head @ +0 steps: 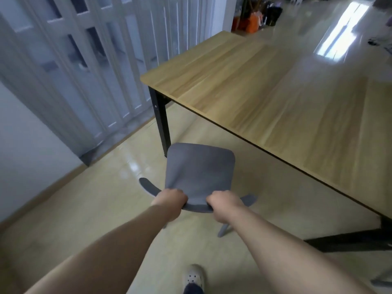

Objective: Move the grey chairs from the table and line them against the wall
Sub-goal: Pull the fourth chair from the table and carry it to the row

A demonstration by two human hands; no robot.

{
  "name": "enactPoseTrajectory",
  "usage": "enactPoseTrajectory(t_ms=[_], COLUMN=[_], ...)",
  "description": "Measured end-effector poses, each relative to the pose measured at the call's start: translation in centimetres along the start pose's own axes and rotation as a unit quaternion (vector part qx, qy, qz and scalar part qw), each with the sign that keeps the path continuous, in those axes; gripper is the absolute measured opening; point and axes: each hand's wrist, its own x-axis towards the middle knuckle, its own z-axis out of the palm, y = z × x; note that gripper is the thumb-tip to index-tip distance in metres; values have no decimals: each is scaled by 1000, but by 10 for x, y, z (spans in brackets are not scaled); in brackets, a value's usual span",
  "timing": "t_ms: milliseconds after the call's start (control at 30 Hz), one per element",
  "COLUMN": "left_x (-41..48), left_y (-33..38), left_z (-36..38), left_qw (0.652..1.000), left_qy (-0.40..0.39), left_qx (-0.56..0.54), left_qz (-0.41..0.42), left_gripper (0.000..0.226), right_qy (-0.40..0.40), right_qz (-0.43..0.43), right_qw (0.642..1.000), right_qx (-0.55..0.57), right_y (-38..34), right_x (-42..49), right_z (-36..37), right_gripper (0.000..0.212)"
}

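Note:
A grey chair (200,170) stands in front of me, near the corner of a long wooden table (275,85) with black legs. I look down on its seat and its curved backrest. My left hand (170,200) grips the top of the backrest on the left. My right hand (224,206) grips the same backrest on the right. One chair leg shows below my right wrist. The white wall (23,149) with its wooden skirting lies to the left.
A grey folding partition (89,66) runs along the back left, behind the table's corner leg (162,122). Orange and dark items (254,18) sit on the glossy floor far behind the table. My white shoe (194,277) is at the bottom.

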Motion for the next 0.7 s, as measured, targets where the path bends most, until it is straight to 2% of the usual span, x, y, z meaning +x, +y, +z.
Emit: enactPoseTrajectory(t_ms=[167, 433, 700], left_x=[-48, -121, -186], left_y=[36, 87, 157], left_z=[32, 85, 128], left_qw=[999, 996, 989], left_qy=[-1, 47, 45], left_qx=[-28, -56, -77], left_qz=[-35, -55, -121], left_gripper=[32, 31, 36], right_qy=[20, 15, 16], right_qz=[-9, -25, -110], right_qw=[1000, 999, 993], right_qx=[11, 16, -30], right_y=[-7, -22, -21], right_x=[-48, -123, -197], right_z=[36, 84, 131], right_gripper=[31, 35, 36])
